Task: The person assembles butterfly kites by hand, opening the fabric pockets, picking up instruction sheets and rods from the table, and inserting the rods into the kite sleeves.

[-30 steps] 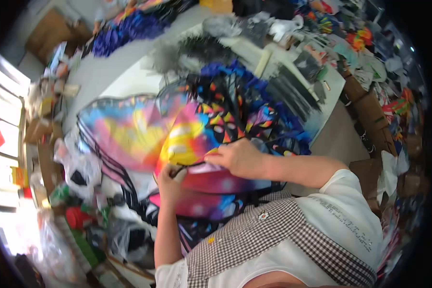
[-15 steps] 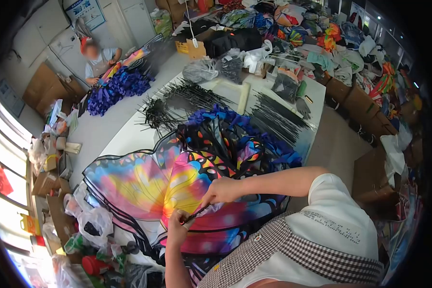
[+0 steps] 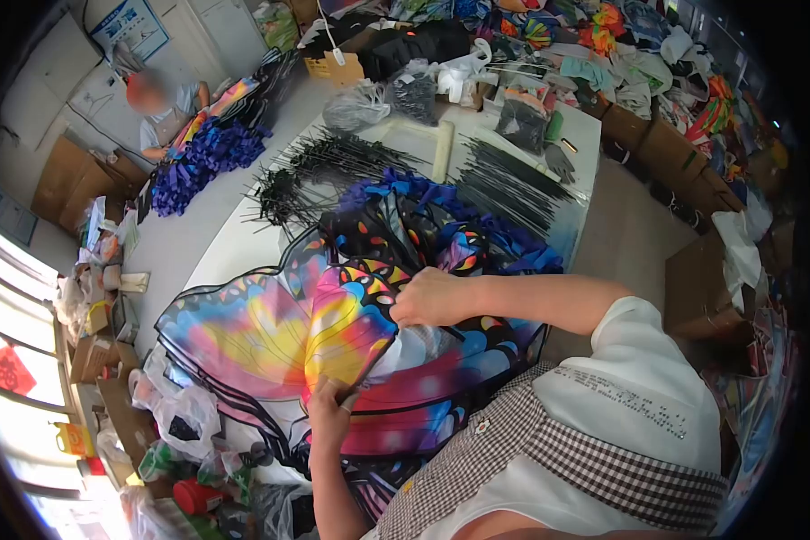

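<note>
A thin fabric printed with butterfly wings (image 3: 252,333), in yellow, pink, blue and black, spreads over the near part of the table. Near its middle, my left hand (image 3: 331,407) pinches a dark-bordered edge of the cloth; a ring shows on one finger. Higher up and to the right, my right hand (image 3: 430,297) is closed on the same edge, its fingertips partly hidden. Between the two hands the edge runs taut on a slant, and a pale underside shows beside it. Blue ribbon strips (image 3: 504,236) lie bunched along the fabric's far side.
Black thin rods (image 3: 508,187) lie in bundles on the white table (image 3: 229,256), with a pale roll (image 3: 443,151) between them. Filled plastic bags (image 3: 355,106) stand behind. Another person (image 3: 166,112) handles similar fabric at the back left. Bags and boxes crowd the left; cardboard boxes (image 3: 639,135) line the right.
My right hand has moved up and away from my left along the fabric edge, stretching it. My left hand stays low, still pinching. The view has shifted slightly.
</note>
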A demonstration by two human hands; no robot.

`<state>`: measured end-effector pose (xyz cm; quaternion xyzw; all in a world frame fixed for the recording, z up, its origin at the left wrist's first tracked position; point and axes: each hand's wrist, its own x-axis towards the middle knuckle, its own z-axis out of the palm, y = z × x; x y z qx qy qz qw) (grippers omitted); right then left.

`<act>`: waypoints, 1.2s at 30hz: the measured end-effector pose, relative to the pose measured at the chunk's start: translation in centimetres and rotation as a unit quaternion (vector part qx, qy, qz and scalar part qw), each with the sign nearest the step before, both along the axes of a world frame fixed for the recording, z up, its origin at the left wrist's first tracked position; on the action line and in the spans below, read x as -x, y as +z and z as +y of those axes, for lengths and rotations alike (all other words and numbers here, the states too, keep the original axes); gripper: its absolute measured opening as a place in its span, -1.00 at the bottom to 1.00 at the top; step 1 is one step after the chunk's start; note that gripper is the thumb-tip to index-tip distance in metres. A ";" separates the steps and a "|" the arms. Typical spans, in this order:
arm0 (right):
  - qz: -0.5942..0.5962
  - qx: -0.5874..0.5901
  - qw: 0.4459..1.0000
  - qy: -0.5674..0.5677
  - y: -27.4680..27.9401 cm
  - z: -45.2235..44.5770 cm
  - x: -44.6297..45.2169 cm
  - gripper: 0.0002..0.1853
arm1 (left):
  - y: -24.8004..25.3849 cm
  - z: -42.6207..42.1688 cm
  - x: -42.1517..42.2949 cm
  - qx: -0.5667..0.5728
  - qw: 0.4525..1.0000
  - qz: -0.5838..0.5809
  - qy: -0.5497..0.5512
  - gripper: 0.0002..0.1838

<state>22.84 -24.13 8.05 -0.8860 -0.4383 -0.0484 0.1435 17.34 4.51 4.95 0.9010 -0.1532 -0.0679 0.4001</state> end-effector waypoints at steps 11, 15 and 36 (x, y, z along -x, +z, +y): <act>0.035 -0.044 0.998 0.001 0.3 -0.9 1.5 -0.77 | 2.0 -1.5 0.0 0.083 0.994 -0.016 -0.062 -0.76; 0.021 -0.056 0.998 -0.011 1.3 -0.3 2.3 -0.76 | 1.3 -5.4 -0.6 -0.032 0.976 -0.111 -0.185 -0.78; 0.110 -0.430 0.878 -0.177 1.3 -3.0 1.2 -0.65 | 3.3 -16.6 -3.3 0.126 0.957 -0.182 -0.189 -0.86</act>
